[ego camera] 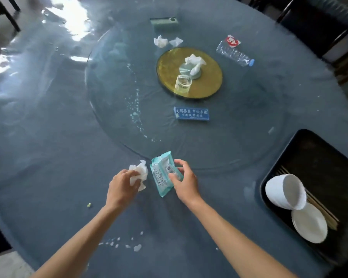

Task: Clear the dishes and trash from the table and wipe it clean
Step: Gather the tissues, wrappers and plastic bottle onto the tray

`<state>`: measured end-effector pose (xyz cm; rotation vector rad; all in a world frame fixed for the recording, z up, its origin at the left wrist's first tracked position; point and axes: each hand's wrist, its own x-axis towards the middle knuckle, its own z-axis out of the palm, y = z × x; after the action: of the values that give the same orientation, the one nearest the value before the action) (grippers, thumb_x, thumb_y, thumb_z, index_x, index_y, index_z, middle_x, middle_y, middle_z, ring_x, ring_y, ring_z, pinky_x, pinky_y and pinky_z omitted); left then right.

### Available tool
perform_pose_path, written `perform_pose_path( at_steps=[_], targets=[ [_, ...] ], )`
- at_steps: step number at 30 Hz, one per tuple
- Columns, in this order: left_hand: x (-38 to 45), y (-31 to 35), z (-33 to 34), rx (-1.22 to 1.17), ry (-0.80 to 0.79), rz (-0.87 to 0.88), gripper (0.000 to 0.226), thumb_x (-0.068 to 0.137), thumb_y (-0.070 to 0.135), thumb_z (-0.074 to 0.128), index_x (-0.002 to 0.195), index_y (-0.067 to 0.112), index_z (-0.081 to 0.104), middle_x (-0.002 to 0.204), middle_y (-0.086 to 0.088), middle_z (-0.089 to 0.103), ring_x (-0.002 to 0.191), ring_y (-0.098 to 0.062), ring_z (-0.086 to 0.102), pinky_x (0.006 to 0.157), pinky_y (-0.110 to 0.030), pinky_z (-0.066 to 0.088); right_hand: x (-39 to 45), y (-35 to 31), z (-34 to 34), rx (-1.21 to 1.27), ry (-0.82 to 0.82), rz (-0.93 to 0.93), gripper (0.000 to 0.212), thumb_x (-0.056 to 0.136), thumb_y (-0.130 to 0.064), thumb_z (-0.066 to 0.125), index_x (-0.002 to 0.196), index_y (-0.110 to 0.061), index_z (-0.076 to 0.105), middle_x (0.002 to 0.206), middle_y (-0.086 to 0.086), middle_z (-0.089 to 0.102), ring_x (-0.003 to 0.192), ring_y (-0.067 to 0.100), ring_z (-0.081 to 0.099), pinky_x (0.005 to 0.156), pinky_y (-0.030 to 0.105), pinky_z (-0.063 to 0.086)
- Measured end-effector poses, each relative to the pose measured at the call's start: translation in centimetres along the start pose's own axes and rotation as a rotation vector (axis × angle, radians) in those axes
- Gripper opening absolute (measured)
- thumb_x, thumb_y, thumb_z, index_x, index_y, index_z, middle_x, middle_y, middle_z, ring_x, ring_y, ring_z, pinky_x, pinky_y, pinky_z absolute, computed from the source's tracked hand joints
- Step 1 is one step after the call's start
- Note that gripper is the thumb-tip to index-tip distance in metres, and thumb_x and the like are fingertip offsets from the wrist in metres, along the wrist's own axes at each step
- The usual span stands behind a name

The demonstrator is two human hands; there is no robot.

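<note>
My left hand (122, 187) grips a crumpled white wipe (140, 173) just above the blue-grey round table (48, 167). Beside it, my right hand (184, 180) holds a teal wet-wipe packet (160, 173) by its right edge, near the rim of the glass turntable (113, 109). On the turntable lie crumpled tissues (161, 41), a yellow disc (207, 85) with a tissue (195, 62) and a clear plastic cup (183, 84), and a blue sign (191, 113). White spill spots (135, 109) streak the glass.
A black tray (319, 157) at the right holds a white bowl (285, 191), a white plate (309, 225) and chopsticks. An empty plastic bottle (234, 54), a red wrapper (232, 41) and a green box (165, 23) lie farther off. White crumbs (137, 247) sit near the front edge; chairs stand behind.
</note>
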<state>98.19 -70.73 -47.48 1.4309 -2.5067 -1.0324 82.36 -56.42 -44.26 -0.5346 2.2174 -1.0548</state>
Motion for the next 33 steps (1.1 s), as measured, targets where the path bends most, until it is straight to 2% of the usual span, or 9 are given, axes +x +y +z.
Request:
perform_pose_path(
  at_steps=[5, 12, 15, 18, 20, 22, 25, 31, 33],
  targets=[
    [0.3, 5.6, -0.4, -0.161, 0.040, 0.105, 0.018, 0.080, 0.014, 0.082, 0.098, 0.019, 0.079, 0.092, -0.002, 0.073, 0.082, -0.027, 0.068, 0.073, -0.032, 0.046, -0.8, -0.3, -6.3, 0.123, 0.115, -0.083, 0.030, 0.093, -0.013, 0.067, 0.121, -0.024, 0.064, 0.107, -0.021, 0.067, 0.100, -0.007, 0.060, 0.081, 0.010, 0.046],
    [-0.4, 22.6, 3.2, -0.217, -0.002, 0.315, 0.018, 0.082, 0.020, 0.081, 0.100, 0.022, 0.079, 0.096, 0.000, 0.076, 0.084, -0.017, 0.067, 0.075, -0.020, 0.041, -0.4, 1.5, -22.3, 0.317, 0.331, -0.167, 0.027, 0.094, -0.016, 0.069, 0.119, -0.027, 0.064, 0.114, -0.016, 0.069, 0.109, 0.001, 0.062, 0.088, 0.015, 0.050],
    [-1.2, 30.8, 7.6, -0.233, -0.078, 0.357, 0.019, 0.082, 0.025, 0.080, 0.101, 0.025, 0.079, 0.091, 0.002, 0.073, 0.080, -0.018, 0.065, 0.074, -0.023, 0.043, -0.4, 4.7, -30.7, 0.370, 0.423, -0.155, 0.025, 0.096, -0.017, 0.068, 0.119, -0.026, 0.063, 0.116, -0.009, 0.070, 0.109, 0.004, 0.065, 0.080, 0.017, 0.054],
    [-1.7, 38.1, 13.2, -0.191, -0.143, 0.387, 0.021, 0.082, 0.029, 0.078, 0.103, 0.027, 0.077, 0.086, 0.003, 0.069, 0.079, -0.020, 0.062, 0.072, -0.024, 0.042, -0.2, 10.1, -38.2, 0.374, 0.550, -0.054, 0.026, 0.095, -0.014, 0.068, 0.119, -0.023, 0.063, 0.116, -0.003, 0.071, 0.104, 0.003, 0.068, 0.075, 0.015, 0.055],
    [-1.9, 42.2, 17.2, -0.134, -0.181, 0.397, 0.022, 0.082, 0.034, 0.075, 0.103, 0.029, 0.076, 0.091, 0.000, 0.073, 0.084, -0.025, 0.065, 0.075, -0.030, 0.050, -0.2, 14.3, -42.3, 0.366, 0.608, 0.052, 0.028, 0.096, -0.013, 0.066, 0.122, -0.020, 0.063, 0.118, -0.001, 0.071, 0.104, 0.004, 0.068, 0.072, 0.014, 0.055],
    [-2.0, 45.6, 20.9, -0.086, -0.220, 0.385, 0.023, 0.081, 0.038, 0.072, 0.103, 0.031, 0.074, 0.099, -0.004, 0.074, 0.091, -0.029, 0.067, 0.082, -0.038, 0.056, 0.1, 18.3, -45.1, 0.376, 0.634, 0.150, 0.029, 0.097, -0.012, 0.063, 0.125, -0.018, 0.062, 0.121, 0.001, 0.071, 0.106, 0.007, 0.068, 0.068, 0.010, 0.055],
    [-2.1, 49.7, 26.3, -0.036, -0.263, 0.365, 0.024, 0.079, 0.034, 0.071, 0.102, 0.030, 0.073, 0.103, -0.006, 0.072, 0.093, -0.031, 0.067, 0.084, -0.039, 0.057, 1.5, 22.8, -48.2, 0.373, 0.655, 0.278, 0.027, 0.098, -0.011, 0.062, 0.124, -0.018, 0.062, 0.123, 0.004, 0.070, 0.106, 0.011, 0.068, 0.061, 0.008, 0.052],
    [0.7, 52.4, 34.8, 0.033, -0.278, 0.304, 0.024, 0.084, 0.030, 0.070, 0.107, 0.029, 0.076, 0.111, -0.008, 0.068, 0.088, -0.025, 0.060, 0.071, -0.032, 0.048, 7.5, 28.0, -50.5, 0.221, 0.589, 0.390, 0.030, 0.099, -0.014, 0.063, 0.129, -0.017, 0.059, 0.130, 0.005, 0.066, 0.115, 0.018, 0.067, 0.054, 0.006, 0.043],
    [2.0, 52.1, 36.7, 0.096, -0.257, 0.356, 0.022, 0.086, 0.031, 0.070, 0.108, 0.030, 0.076, 0.114, -0.005, 0.066, 0.100, -0.023, 0.056, 0.071, -0.030, 0.043, 9.7, 28.9, -50.6, 0.121, 0.580, 0.364, 0.028, 0.100, -0.017, 0.063, 0.128, -0.014, 0.060, 0.128, 0.007, 0.067, 0.114, 0.019, 0.067, 0.059, 0.005, 0.041]
  ],
)
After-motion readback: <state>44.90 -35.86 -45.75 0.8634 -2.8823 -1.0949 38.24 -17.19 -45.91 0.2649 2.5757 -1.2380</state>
